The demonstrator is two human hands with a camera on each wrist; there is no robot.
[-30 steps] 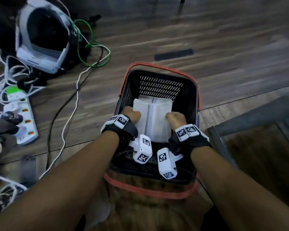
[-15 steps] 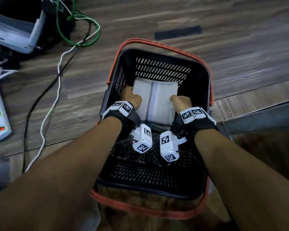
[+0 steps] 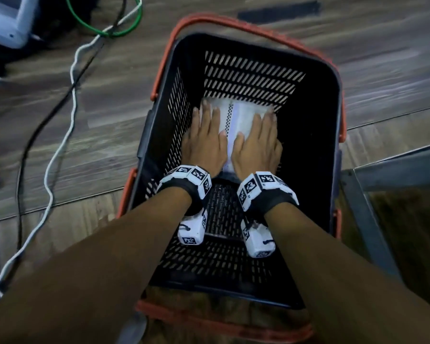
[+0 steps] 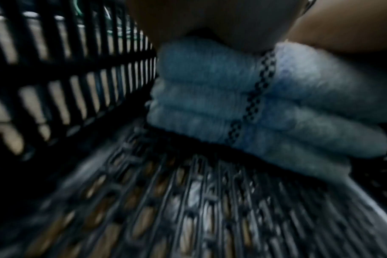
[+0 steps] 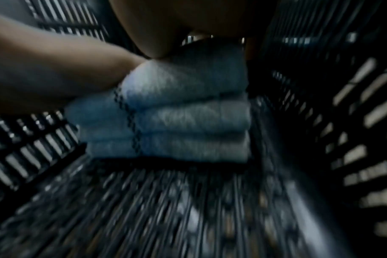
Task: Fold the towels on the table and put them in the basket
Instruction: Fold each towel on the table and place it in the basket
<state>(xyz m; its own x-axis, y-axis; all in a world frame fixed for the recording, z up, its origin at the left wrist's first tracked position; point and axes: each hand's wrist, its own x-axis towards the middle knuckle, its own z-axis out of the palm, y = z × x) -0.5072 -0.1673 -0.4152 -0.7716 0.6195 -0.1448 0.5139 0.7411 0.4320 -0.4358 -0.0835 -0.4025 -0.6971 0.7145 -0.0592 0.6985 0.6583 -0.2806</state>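
A stack of folded white towels [image 3: 237, 120] with a checkered dark stripe lies on the floor of the black basket [image 3: 315, 135] with orange handles, near its far wall. Both my hands lie flat on top of the stack, fingers straight. My left hand [image 3: 205, 135] covers its left half and my right hand [image 3: 258, 142] its right half. In the left wrist view the stack [image 4: 265, 108] shows several folded layers under my palm. The right wrist view shows the same stack [image 5: 177, 115] pressed from above.
The basket sits on a wooden plank floor [image 3: 382, 58]. White, black and green cables [image 3: 70, 78] trail on the floor to the left, by a grey device [image 3: 3, 21]. A metal frame bar [image 3: 392, 170] stands just right of the basket.
My hands gripped the towel stack by its sides while lowering it; now the stack rests on the basket floor and both hands lie flat on top. The head view has tilted down over the basket.
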